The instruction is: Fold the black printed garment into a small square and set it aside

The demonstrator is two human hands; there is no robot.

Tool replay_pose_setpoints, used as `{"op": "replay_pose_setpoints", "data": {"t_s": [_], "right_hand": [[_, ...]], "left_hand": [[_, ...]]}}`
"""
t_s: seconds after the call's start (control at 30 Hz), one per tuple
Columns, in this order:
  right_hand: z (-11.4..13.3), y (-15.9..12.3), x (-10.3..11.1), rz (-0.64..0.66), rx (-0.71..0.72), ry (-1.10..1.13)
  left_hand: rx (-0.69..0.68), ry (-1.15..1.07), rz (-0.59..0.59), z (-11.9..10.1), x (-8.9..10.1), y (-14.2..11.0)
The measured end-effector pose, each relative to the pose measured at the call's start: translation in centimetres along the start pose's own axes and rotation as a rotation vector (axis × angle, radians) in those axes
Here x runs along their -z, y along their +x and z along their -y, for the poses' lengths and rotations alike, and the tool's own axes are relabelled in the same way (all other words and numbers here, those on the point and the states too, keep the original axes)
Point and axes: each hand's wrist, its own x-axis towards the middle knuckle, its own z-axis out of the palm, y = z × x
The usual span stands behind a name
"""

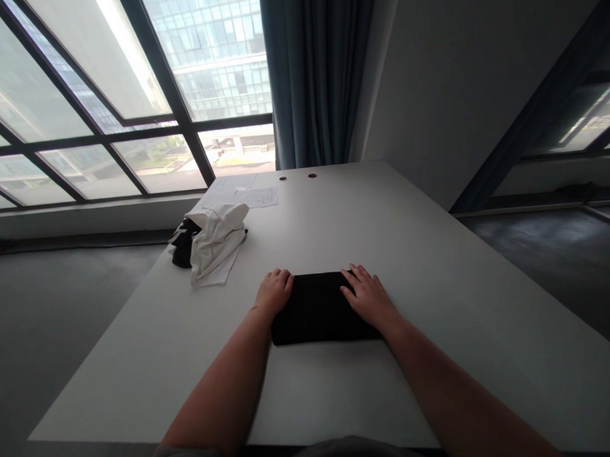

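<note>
A flat black rectangle that looks like folded cloth [324, 311] lies on the white table in front of me. My left hand [276, 289] rests at its far left corner, fingers bent close together over the edge and thumb along the side. Across its far right corner lies my right hand [366, 293], fingers spread and flat on the surface. Part of the cloth's right side is hidden under that hand and wrist.
To the left on the table [426, 264] sits a crumpled white cloth [218, 235] with a black cloth [184, 246] beside it. Sheets of paper [256, 198] lie behind them. Two round holes pierce the far end. Windows and a dark blue curtain [314, 75] stand beyond.
</note>
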Motion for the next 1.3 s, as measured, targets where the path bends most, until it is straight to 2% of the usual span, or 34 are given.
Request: {"op": "replay_pose_setpoints", "data": {"t_s": [0.17,0.3,0.4,0.47,0.57,0.73,0.93,1.17,1.3], "right_hand": [[-1.0,0.4,0.1,-0.053,-0.013,-0.011],[-0.5,0.3,0.1,-0.073,-0.046,-0.039],[-0.4,0.3,-0.1,-0.076,-0.072,-0.028],[-0.5,0.3,-0.3,-0.085,-0.082,-0.019],[-0.7,0.3,-0.5,-0.088,-0.097,-0.018],[-0.7,0.4,-0.7,-0.078,-0.103,-0.03],[-0.7,0.3,-0.5,-0.109,-0.104,0.001],[-1.3,0.5,-0.9,-0.183,-0.068,0.041],[-1.5,0.5,-1.2,-0.187,-0.099,0.031]], "left_hand": [[0.065,0.004,0.016,0.7,1.1,0.2],[0.111,0.091,-0.129,-0.6,2.1,-1.2],[-0.031,0.085,-0.213,-3.5,1.6,-3.1],[-0.164,0.076,-0.178,-5.4,0.6,-4.2],[-0.232,0.073,-0.085,-6.8,-1.1,-4.6],[-0.156,0.049,-0.021,-5.2,-1.5,-3.1],[-0.071,0.01,-0.059,-2.6,-0.4,-2.1],[-0.149,-0.153,-0.012,0.9,0.4,-0.9],[-0.111,-0.358,-0.028,2.0,0.0,0.0]]}}
